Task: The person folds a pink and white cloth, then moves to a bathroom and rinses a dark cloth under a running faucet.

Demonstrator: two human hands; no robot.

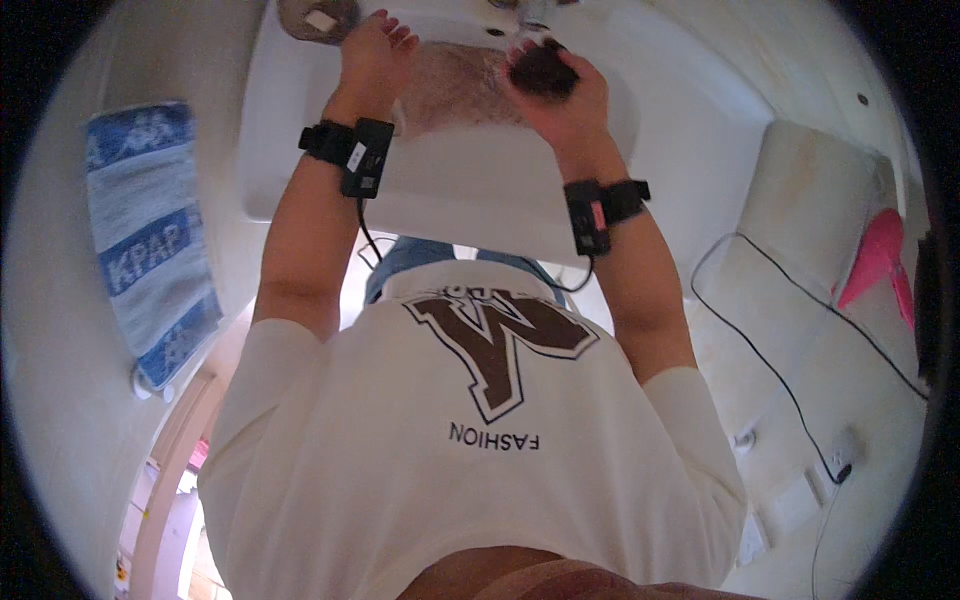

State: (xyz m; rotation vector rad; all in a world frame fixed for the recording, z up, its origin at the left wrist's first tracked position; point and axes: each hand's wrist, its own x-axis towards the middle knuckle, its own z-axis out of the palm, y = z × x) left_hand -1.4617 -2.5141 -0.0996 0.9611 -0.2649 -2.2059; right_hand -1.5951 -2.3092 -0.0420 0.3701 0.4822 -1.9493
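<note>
My right hand is closed around a dark, rounded object, held above the right side of a white washbasin. Blur hides whether it is a brush, a sponge or a wad of cloth. My left hand hangs over the basin's left side with loosely bent fingers and nothing visible in them. Beneath and between both hands, the bowl holds something brownish and mottled, apparently murky water. Close to my left hand, a pale bar of soap rests in a brownish dish on the basin's corner.
A metal faucet stands at the basin's back. A blue and white towel hangs at left. On the right are a pink hair dryer and a black cable plugged into the wall. Strapped devices with cables sit on both wrists.
</note>
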